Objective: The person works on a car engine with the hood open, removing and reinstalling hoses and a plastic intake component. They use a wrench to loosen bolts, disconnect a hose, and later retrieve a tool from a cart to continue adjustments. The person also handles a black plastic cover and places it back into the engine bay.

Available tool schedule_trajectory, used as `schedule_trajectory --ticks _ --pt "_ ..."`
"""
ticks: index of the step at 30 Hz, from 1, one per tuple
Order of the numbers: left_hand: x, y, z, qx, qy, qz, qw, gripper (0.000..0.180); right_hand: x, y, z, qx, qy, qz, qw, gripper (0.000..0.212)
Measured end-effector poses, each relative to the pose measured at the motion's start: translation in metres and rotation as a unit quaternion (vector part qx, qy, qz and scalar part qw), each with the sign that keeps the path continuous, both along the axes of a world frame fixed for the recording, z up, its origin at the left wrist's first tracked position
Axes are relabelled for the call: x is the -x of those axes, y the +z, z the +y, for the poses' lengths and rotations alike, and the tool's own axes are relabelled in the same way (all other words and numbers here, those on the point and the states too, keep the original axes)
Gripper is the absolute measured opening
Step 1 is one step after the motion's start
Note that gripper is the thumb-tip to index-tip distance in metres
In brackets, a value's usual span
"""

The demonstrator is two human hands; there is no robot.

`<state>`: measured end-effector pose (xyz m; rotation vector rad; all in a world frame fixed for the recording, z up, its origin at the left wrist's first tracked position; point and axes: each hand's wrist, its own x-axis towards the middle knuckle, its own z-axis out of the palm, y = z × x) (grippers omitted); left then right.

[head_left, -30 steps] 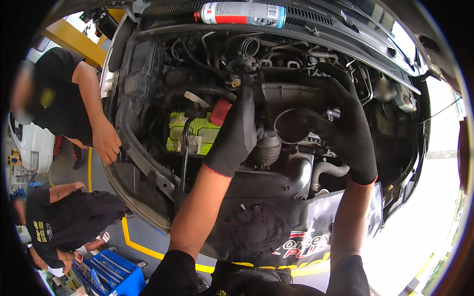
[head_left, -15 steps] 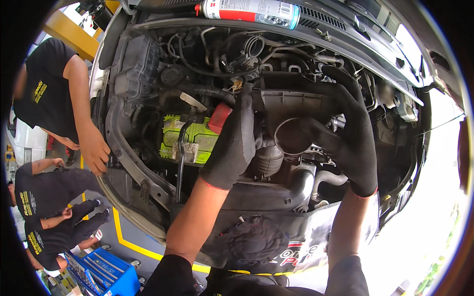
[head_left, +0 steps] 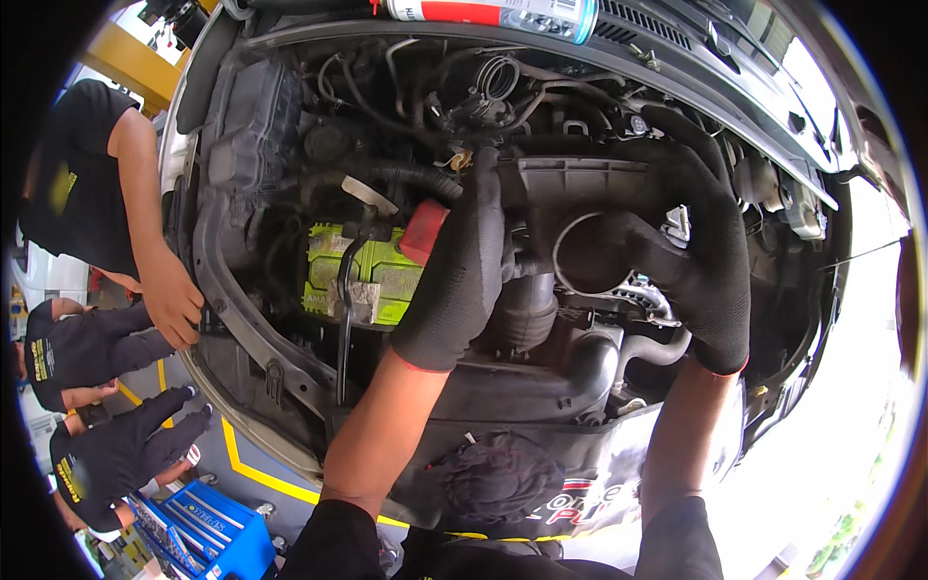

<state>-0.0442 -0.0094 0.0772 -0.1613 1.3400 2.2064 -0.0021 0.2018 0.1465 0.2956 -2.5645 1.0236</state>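
Note:
Between my hands is a black plastic air filter housing (head_left: 590, 184) with a wide round opening, held over the middle of the engine bay. My left hand (head_left: 449, 275), in a black glove with a red cuff edge, is closed on its left side. On the right side my gloved right hand (head_left: 710, 266) is wrapped round it, the thumb lying by the opening. Some of the fingers are hidden behind the housing. Just below it runs a ribbed black intake hose (head_left: 525, 324). To the left sits a lime-green battery (head_left: 391, 275) with a red terminal cover (head_left: 422, 232).
A spray can (head_left: 493, 10) lies along the far edge of the bay. Nearer me, a dark crumpled cloth (head_left: 498, 478) rests on a fender cover (head_left: 599, 498). A co-worker's hand (head_left: 174, 300) touches the left edge. Other people stand beyond, near a blue tool cart (head_left: 217, 527).
The housing has moved slightly right and down between my hands, showing more of its round opening. My right hand shifts a little right with it. The co-worker's hand is slightly farther left.

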Motion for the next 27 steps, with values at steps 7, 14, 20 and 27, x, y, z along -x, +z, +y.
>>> schedule_trajectory --ticks 7,14,20,27 --pt "0.018 -0.029 0.005 0.065 0.011 0.161 0.985 0.057 0.003 -0.02 0.007 0.085 -0.011 0.017 0.996 0.055" --pt "0.037 -0.027 -0.013 0.244 -0.011 0.105 0.964 0.055 -0.002 -0.057 -0.015 0.091 0.007 0.036 0.995 0.06" --pt "0.019 -0.081 -0.041 0.289 0.061 0.296 0.908 0.049 -0.005 -0.071 -0.03 0.031 0.026 0.047 0.998 0.064" --pt "0.016 -0.113 -0.036 0.404 0.097 0.46 0.785 0.048 -0.011 -0.098 -0.019 0.057 0.007 0.04 0.998 0.064"
